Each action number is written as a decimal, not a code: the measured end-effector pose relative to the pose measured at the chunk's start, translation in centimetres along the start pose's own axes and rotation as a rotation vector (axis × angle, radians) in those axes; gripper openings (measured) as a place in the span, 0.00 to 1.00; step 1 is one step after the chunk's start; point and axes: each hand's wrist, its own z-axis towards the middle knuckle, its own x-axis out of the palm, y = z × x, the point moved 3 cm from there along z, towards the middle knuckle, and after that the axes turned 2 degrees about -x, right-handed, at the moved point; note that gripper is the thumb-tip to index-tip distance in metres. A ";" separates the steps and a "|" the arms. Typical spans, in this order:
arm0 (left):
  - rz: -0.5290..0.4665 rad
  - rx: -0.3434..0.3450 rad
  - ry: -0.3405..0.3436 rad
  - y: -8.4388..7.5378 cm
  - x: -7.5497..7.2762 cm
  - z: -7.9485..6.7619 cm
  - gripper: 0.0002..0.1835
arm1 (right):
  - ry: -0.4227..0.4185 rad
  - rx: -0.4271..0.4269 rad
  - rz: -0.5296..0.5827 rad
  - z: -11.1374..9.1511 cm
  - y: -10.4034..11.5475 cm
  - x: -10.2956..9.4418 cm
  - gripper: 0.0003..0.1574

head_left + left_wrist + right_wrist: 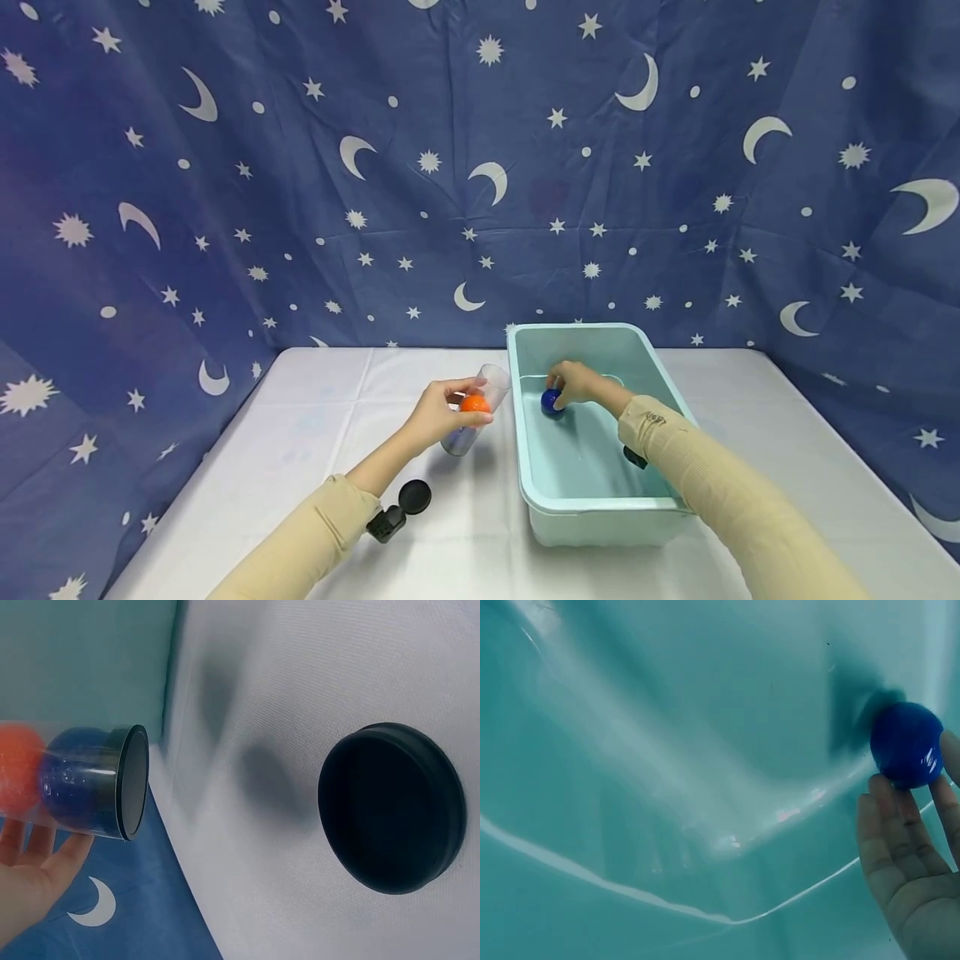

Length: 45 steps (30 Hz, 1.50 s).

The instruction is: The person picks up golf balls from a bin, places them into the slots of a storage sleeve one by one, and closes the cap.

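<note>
My left hand [438, 412] grips a clear cylindrical tube [495, 385], tilted above the table left of the bin. An orange ball [475, 405] shows through its wall at the thumb. Below that ball, a blue ball [75, 780] lies at the tube's dark-rimmed end in the left wrist view. Inside the pale teal bin [528, 450], my right hand [576, 383] holds another blue ball [907, 745] between thumb and fingertips. That ball is close over the bin's floor.
A round black lid [390, 810] lies on the white cloth-covered table [315, 400], below the left hand in the head view. The bin's raised walls surround the right hand. A blue curtain [420, 200] with moons and stars hangs behind the table.
</note>
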 end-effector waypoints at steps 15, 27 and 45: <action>-0.008 -0.005 0.001 -0.3 0.0 -0.1 0.29 | 0.091 0.007 0.033 0.1 0.5 1.2 0.19; -0.010 0.007 0.000 0.0 -0.1 0.1 0.28 | 0.085 -0.014 0.027 -0.1 1.1 0.3 0.18; -0.013 -0.021 -0.034 0.0 -0.5 0.0 0.28 | 0.020 -0.037 0.122 -0.7 1.9 -2.0 0.20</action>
